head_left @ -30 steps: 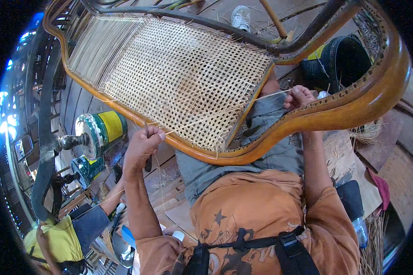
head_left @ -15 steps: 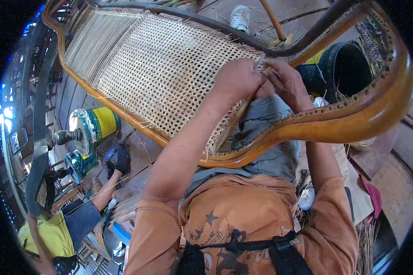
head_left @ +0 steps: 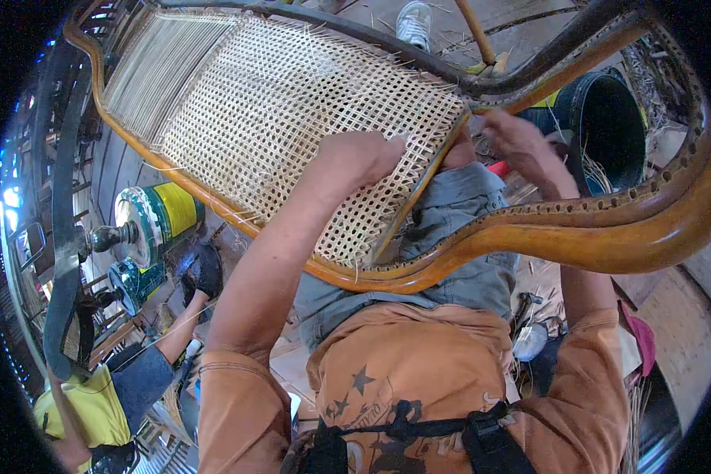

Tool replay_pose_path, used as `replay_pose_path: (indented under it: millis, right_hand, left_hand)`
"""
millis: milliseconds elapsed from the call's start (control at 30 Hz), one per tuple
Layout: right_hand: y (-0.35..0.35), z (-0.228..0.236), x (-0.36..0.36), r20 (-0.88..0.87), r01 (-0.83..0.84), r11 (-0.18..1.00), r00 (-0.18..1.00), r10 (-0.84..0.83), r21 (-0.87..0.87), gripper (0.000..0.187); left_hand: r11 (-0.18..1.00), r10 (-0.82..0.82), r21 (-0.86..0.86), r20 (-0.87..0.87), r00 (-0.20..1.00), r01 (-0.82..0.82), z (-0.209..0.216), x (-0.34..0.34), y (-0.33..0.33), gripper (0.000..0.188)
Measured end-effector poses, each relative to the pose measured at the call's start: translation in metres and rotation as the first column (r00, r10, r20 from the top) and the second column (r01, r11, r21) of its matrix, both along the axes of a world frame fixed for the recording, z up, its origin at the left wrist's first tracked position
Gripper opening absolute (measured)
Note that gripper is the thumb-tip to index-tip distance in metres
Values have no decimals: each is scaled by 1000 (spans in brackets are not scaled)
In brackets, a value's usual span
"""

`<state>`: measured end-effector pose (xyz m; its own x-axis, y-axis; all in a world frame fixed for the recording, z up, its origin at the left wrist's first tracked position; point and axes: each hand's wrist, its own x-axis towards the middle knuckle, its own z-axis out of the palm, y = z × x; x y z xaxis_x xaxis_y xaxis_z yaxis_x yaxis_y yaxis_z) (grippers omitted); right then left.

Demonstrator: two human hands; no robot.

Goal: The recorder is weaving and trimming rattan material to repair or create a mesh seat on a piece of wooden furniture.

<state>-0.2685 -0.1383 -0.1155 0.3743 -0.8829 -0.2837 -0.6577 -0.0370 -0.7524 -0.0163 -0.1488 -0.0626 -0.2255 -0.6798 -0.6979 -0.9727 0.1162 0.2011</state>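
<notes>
A woven cane panel (head_left: 292, 103) fills part of a curved, varnished wooden frame (head_left: 561, 237) that lies across my lap. My left hand (head_left: 359, 162) is closed just over the panel, near its right end; whatever its fingers hold is hidden. Past the panel's right end rail (head_left: 430, 178), my right hand (head_left: 529, 150) is raised over the open section of the frame. Motion smears its fingers. A red object (head_left: 500, 168) shows just below it, but I cannot make out its kind or whether the hand touches it. Small holes line the frame's inner edge.
A dark green bucket (head_left: 608, 130) lies on its side beyond my right hand. Green-and-yellow tins (head_left: 174, 213) stand at the left. A person in a yellow shirt (head_left: 83, 407) sits at lower left. A shoe (head_left: 413, 25) shows at the far edge.
My hands were together at the panel's right corner. Now the left has moved left and nearer over the weave, and the right has moved away to the right.
</notes>
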Motion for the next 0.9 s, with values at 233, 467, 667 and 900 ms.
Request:
replay_pose_path:
  millis: [233, 467, 667, 900]
  right_hand:
    - [3, -20, 45, -36, -125, 979, 991, 132, 163, 17]
    - [-6, -14, 58, -138, -118, 978, 980, 143, 175, 25]
    - [-8, -13, 70, -120, -164, 940, 971, 208, 298, 26]
    - [20, -36, 85, -225, -85, 996, 971, 77, -30, 26]
  left_hand:
    - [966, -258, 47, 143, 956, 253, -10, -5, -10, 25]
    - [929, -349, -71, 165, 923, 364, 0, -20, -21, 20]
    - [899, -419, -47, 189, 888, 435, 2, -32, -25, 20]
    - [852, -513, -45, 122, 849, 521, -8, -32, -29, 22]
